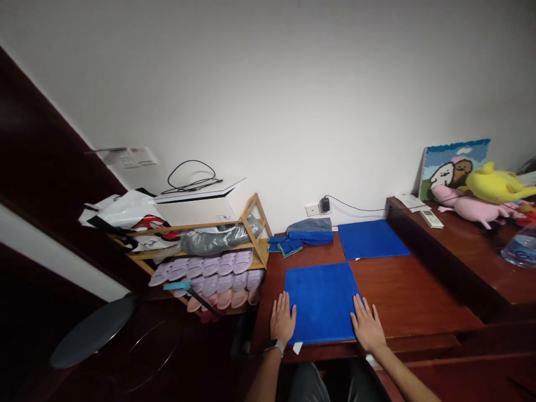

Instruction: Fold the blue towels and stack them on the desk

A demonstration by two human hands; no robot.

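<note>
A blue cloth [321, 301] lies spread flat on the brown wooden table [419, 290], with a white tag at its near left corner. My left hand [283, 317] rests flat at the cloth's left edge, fingers stretched out. At the right edge lies my right hand [367, 322], palm down, fingers apart. Neither hand holds anything. Behind and to the right is a second flat blue cloth [372, 239]. By the wall sit a folded blue and grey cloth [310, 232] and a small blue cloth with a green edge [285, 245].
A shoe rack [256, 258] with several rows of slippers stands left of the table, a white box [196, 209] on top. On the raised right surface are a pink plush toy [464, 205], a yellow plush toy [494, 183] and a remote control [431, 219]. A plugged-in charger [325, 205] trails a cable.
</note>
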